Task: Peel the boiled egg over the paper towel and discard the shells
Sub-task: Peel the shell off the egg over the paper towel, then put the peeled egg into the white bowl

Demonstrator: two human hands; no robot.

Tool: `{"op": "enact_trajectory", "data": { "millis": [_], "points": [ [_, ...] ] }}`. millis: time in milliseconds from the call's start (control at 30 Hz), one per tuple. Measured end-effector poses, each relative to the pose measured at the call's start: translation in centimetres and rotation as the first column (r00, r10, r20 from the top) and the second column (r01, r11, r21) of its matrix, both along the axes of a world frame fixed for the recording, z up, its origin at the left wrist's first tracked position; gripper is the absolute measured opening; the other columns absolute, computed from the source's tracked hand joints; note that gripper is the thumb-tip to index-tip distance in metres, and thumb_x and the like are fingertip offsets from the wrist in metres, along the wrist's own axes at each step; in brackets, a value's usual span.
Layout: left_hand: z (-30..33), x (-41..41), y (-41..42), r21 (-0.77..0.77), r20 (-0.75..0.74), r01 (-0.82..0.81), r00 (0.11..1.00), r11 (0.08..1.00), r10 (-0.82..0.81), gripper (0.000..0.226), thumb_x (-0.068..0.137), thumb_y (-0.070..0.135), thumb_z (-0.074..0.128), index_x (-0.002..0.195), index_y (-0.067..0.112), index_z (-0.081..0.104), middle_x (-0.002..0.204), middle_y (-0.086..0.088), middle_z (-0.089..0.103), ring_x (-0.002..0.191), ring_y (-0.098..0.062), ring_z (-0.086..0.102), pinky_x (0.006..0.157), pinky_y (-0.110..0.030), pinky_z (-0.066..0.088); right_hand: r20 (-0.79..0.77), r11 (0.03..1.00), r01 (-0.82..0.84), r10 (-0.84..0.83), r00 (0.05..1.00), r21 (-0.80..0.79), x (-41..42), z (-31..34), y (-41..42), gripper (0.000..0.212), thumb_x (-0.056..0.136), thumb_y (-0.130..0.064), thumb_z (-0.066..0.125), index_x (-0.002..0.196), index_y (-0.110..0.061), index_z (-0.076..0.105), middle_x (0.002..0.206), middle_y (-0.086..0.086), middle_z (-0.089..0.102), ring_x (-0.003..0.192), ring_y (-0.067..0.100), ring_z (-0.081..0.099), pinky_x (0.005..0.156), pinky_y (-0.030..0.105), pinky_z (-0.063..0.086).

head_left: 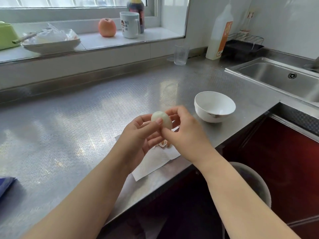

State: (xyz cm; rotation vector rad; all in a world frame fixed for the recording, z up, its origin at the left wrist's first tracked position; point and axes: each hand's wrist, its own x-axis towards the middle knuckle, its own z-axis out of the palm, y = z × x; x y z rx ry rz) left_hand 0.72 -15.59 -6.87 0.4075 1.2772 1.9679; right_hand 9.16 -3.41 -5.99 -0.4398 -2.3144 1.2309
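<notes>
Looking from the head view: a smooth, pale, oval egg (pixel 162 120), its visible surface peeled, is held over a creased white paper towel (pixel 156 161) by both hands. The egg is gripped by the left hand (pixel 138 135), thumb on its front, fingers curled behind. It is pinched by the right hand (pixel 183 130), fingers curled round its right side. Jagged shell bits (pixel 164 144) are seen on the towel. A glossy round white bowl (pixel 214 106) is set nearby on the embossed steel counter (pixel 77 118).
</notes>
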Motion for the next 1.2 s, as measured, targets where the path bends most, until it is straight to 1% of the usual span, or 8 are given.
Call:
{"op": "enact_trajectory", "data": {
  "millis": [233,367,533,767,833,933,1033,1200],
  "points": [
    [0.2,0.5,0.1,-0.083,-0.061,-0.022,0.998,0.996,0.017,0.054,0.075,0.035,0.066,0.124,0.013,0.061,0.124,-0.009,0.069,0.109,-0.024,0.071,0.091,-0.034,0.058,-0.077,0.895,0.034,-0.077,0.994,-0.445,1.2,2.3,5.9,0.033,0.079,-0.027,0.075,0.105,-0.018,0.058,0.098,0.004,0.067,0.077,0.013,0.065,0.064,0.024,0.052],
    [0.3,-0.1,0.0,-0.116,-0.099,-0.115,0.99,0.987,0.103,0.046,0.076,0.032,0.068,0.118,0.014,0.064,0.117,-0.007,0.072,0.108,-0.022,0.072,0.089,-0.034,0.057,0.128,0.921,0.385,-0.376,0.918,-0.06,0.5,3.8,12.0,0.033,0.076,-0.038,0.071,0.101,-0.023,0.054,0.099,-0.002,0.062,0.089,0.019,0.061,0.076,0.037,0.05],
    [0.0,-0.3,0.1,-0.181,-0.076,-0.199,0.979,0.963,0.188,0.018,0.094,0.017,0.062,0.11,0.011,0.065,0.109,-0.008,0.071,0.109,-0.025,0.069,0.086,-0.034,0.056,0.522,0.846,0.299,-0.513,0.681,0.441,-2.3,3.1,14.3,0.036,0.078,-0.035,0.06,0.11,-0.018,0.057,0.109,0.007,0.061,0.097,0.031,0.057,0.079,0.037,0.047],
    [0.7,-1.2,-0.6,-0.258,-0.261,-0.274,0.943,0.927,0.206,0.013,0.099,0.013,0.055,0.103,0.017,0.067,0.107,-0.005,0.072,0.105,-0.022,0.069,0.087,-0.034,0.055,0.617,0.835,0.094,-0.473,0.629,0.543,-2.7,3.8,15.1,0.037,0.078,-0.047,0.062,0.099,-0.017,0.065,0.1,0.004,0.066,0.092,0.029,0.06,0.071,0.031,0.043],
    [1.0,-1.4,-0.8,-0.297,-0.376,-0.31,0.907,0.903,0.188,0.014,0.1,0.015,0.053,0.104,0.02,0.066,0.107,-0.003,0.072,0.103,-0.02,0.069,0.087,-0.034,0.056,0.499,0.801,0.157,-0.499,0.709,0.577,-1.9,4.9,14.0,0.041,0.082,-0.048,0.064,0.107,-0.017,0.064,0.11,0.005,0.065,0.103,0.03,0.059,0.079,0.034,0.046],
    [0.7,-2.1,-1.5,-0.451,-0.721,-0.457,0.692,0.766,-0.011,0.017,0.1,0.027,0.052,0.112,0.027,0.063,0.107,0.008,0.068,0.098,-0.011,0.065,0.083,-0.032,0.053,0.276,0.929,0.177,-0.272,0.922,0.325,0.3,5.7,9.8,0.032,0.083,-0.044,0.066,0.109,-0.025,0.064,0.101,-0.005,0.065,0.096,0.019,0.061,0.083,0.036,0.05],
    [0.0,-3.1,-2.7,-0.559,-0.828,-0.682,0.421,0.471,-0.371,0.031,0.099,0.038,0.048,0.126,0.026,0.057,0.117,0.003,0.063,0.109,-0.021,0.058,0.086,-0.036,0.047,0.445,0.978,-0.144,0.064,0.893,0.148,2.4,4.0,4.5,0.025,0.082,-0.044,0.067,0.103,-0.03,0.065,0.089,-0.012,0.065,0.079,0.008,0.064,0.075,0.029,0.052],
    [-0.4,-4.0,-3.4,-0.693,-0.649,-0.694,0.484,0.194,-0.588,0.039,0.097,0.046,0.049,0.12,0.015,0.057,0.125,-0.008,0.057,0.118,-0.03,0.049,0.091,-0.041,0.043,0.536,0.869,0.049,-0.347,0.77,0.492,2.9,-0.7,3.0,0.041,0.09,-0.048,0.051,0.119,-0.02,0.052,0.114,0.002,0.054,0.103,0.023,0.058,0.08,0.035,0.045]
  ]
}}
